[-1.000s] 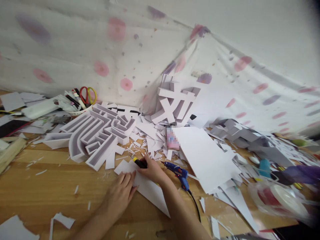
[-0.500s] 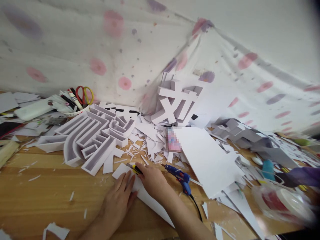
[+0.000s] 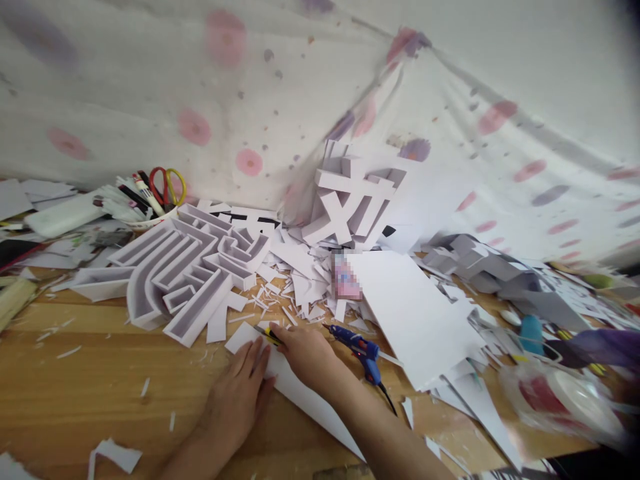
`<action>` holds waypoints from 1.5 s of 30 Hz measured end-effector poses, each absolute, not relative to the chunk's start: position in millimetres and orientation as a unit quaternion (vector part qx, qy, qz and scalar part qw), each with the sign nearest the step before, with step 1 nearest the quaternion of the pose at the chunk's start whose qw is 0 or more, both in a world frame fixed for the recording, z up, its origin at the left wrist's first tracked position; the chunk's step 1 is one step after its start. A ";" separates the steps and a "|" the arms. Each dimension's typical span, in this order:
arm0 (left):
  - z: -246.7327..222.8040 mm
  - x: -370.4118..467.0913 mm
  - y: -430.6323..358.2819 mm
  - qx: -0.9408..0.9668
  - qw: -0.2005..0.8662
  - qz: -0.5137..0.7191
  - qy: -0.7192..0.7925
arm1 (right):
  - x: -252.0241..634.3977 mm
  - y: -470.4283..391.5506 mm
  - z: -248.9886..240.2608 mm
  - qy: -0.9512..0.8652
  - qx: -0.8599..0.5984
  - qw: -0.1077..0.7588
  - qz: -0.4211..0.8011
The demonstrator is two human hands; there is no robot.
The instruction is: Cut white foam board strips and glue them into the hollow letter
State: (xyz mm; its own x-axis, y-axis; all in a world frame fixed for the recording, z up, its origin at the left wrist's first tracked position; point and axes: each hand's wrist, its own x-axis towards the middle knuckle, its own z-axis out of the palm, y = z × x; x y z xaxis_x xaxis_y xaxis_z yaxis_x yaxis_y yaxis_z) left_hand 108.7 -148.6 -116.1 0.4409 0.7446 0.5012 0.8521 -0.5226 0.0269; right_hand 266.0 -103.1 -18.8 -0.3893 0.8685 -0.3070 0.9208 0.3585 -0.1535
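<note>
A long white foam-board strip (image 3: 315, 410) lies slantwise on the wooden table in front of me. My left hand (image 3: 237, 390) rests on it, fingers stretched out and flat. In my closed right hand (image 3: 307, 357) is a yellow and black utility knife (image 3: 271, 335), its blade close over the strip's far end. The grip is partly hidden by my fingers. Just right of that hand lies a blue hot glue gun (image 3: 357, 350), with a glue stick in its back and a black cord.
A hollow white foam-board character (image 3: 195, 267) lies left, and another white character (image 3: 350, 200) leans behind. Scraps (image 3: 273, 293) cover the middle. A large white sheet (image 3: 415, 313) lies right, near a roll of tape (image 3: 565, 400). Scissors (image 3: 167, 183) stand among pens at back left.
The view has shifted slightly. My right hand and the knife have moved only a little, and my left hand stays pressed on the strip.
</note>
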 end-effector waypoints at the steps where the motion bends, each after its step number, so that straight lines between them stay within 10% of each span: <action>1: -115.9 108.7 -148.9 -0.841 0.115 -0.234 -0.474 | 266.8 -102.7 -19.2 0.824 0.540 0.087 -0.149; 45: -109.4 109.8 -147.5 -0.839 0.071 -0.226 -0.490 | 304.5 -135.2 -8.4 0.797 0.582 0.046 -0.156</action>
State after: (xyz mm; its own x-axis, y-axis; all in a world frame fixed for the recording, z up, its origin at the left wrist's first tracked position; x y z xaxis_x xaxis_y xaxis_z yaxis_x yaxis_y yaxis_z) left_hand 109.8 -147.5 -109.4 0.4165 0.7902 0.4496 0.8549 -0.5087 0.1021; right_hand 304.5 -135.2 -8.4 -0.3185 0.9133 -0.2539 0.9417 0.2743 -0.1946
